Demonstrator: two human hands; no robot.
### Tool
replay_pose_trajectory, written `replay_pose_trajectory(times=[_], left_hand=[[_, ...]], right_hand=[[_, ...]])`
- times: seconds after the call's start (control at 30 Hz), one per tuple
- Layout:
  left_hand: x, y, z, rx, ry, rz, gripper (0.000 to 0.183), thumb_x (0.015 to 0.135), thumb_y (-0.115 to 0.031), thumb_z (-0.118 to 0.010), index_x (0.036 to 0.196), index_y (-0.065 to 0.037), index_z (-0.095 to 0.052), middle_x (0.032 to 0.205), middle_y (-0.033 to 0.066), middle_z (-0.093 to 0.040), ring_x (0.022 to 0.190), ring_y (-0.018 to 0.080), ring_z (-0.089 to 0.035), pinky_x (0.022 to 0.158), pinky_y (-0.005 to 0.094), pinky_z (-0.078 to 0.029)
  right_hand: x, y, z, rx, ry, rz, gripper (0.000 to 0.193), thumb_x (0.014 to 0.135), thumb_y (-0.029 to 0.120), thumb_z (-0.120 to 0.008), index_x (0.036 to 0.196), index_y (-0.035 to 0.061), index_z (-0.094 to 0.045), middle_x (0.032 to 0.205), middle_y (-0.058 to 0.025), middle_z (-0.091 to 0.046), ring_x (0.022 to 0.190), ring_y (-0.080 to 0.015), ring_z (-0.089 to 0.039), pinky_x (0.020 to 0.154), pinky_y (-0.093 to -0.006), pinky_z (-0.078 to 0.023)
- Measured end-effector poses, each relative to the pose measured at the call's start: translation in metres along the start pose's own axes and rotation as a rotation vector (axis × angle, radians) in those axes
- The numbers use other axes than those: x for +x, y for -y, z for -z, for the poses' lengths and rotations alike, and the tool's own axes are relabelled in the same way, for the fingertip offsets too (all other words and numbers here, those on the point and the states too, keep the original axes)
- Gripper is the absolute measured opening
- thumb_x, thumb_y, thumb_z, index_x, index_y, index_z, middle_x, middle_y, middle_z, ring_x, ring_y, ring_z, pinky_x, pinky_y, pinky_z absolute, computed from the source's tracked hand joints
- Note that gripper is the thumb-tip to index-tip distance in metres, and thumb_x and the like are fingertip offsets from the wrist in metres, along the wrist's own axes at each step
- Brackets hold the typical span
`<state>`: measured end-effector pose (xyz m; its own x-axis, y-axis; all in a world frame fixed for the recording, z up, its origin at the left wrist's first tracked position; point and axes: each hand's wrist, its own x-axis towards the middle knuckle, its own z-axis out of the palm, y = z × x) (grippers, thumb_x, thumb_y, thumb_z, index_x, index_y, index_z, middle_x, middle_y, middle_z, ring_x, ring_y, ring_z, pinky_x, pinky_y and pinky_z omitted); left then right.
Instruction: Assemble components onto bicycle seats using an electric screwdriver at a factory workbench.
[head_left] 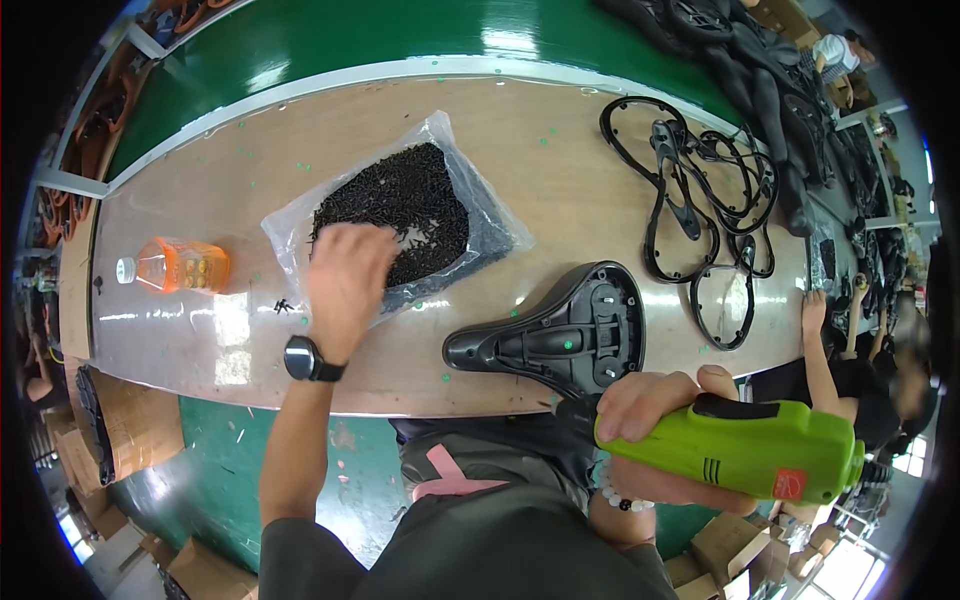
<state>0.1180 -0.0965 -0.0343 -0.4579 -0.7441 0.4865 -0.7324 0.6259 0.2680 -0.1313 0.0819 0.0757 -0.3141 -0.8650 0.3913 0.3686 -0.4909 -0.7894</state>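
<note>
A long wooden counter point(560, 170) is stretching across a workshop with a glossy green floor, and cardboard boxes point(110, 440) are sitting stacked below its near edge. Closest to the camera, the right hand point(650, 405) is clenching around a bright green electric screwdriver point(760, 455), holding it level just off the near edge of the counter with its dark nose pointing left. Just beyond it, a black bicycle saddle point(560, 335) is lying upside down on the counter, its ribbed underside facing up and its narrow nose pointing left. Further left, the left hand point(345, 275), wearing a dark wristwatch point(305, 360), is reaching into a clear plastic bag point(490, 225) of small black screws point(400, 205); the fingers are curling down onto the pile (whether any screws are pinched between them cannot be told, since the back of the hand is covering them). An orange bottle point(180, 265) with a white cap is lying on its side near the left end of the counter, well apart from the bag. Farther away on the right, black plastic frames point(700, 215) are lying tangled in a loose heap, and another person's hand point(812, 310) is resting at the counter's right edge.
</note>
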Motion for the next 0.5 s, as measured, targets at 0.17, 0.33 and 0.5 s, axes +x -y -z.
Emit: replay_pose_trajectory(times=[0.17, 0.33, 0.5], left_hand=[[-0.026, -0.083, 0.013, -0.517, 0.166, -0.319, 0.022, 0.072, -0.016, -0.081, 0.091, -0.01, -0.07, 0.093, 0.0016, -0.069, 0.094, 0.0252, -0.064, 0.083, 0.0407, -0.05], [-0.033, -0.106, 0.015, -0.634, 0.19, -0.245, 0.021, 0.077, -0.014, -0.075, 0.097, -0.009, -0.072, 0.097, 0.0002, -0.068, 0.098, 0.0201, -0.062, 0.088, 0.037, -0.049], [-0.043, -0.102, 0.013, -0.649, 0.154, -0.219, 0.021, 0.077, -0.015, -0.077, 0.097, -0.009, -0.072, 0.097, 0.0004, -0.068, 0.094, 0.0196, -0.063, 0.087, 0.0368, -0.049]], right_hand=[[0.01, -0.014, -0.015, -0.113, 0.151, 0.24, 0.086, 0.082, 0.071, -0.064, 0.133, 0.0049, -0.044, 0.089, -0.0174, -0.065, 0.067, -0.0306, -0.062, 0.064, -0.0452, -0.051], [0.013, -0.021, -0.019, -0.151, 0.275, 0.195, 0.073, 0.083, 0.052, -0.072, 0.133, 0.0057, -0.043, 0.089, -0.016, -0.065, 0.07, -0.0303, -0.064, 0.065, -0.0449, -0.053], [0.015, -0.022, -0.026, -0.165, 0.295, 0.177, 0.067, 0.082, 0.037, -0.076, 0.132, 0.0053, -0.044, 0.082, -0.0159, -0.065, 0.065, -0.0304, -0.064, 0.061, -0.0429, -0.054]])
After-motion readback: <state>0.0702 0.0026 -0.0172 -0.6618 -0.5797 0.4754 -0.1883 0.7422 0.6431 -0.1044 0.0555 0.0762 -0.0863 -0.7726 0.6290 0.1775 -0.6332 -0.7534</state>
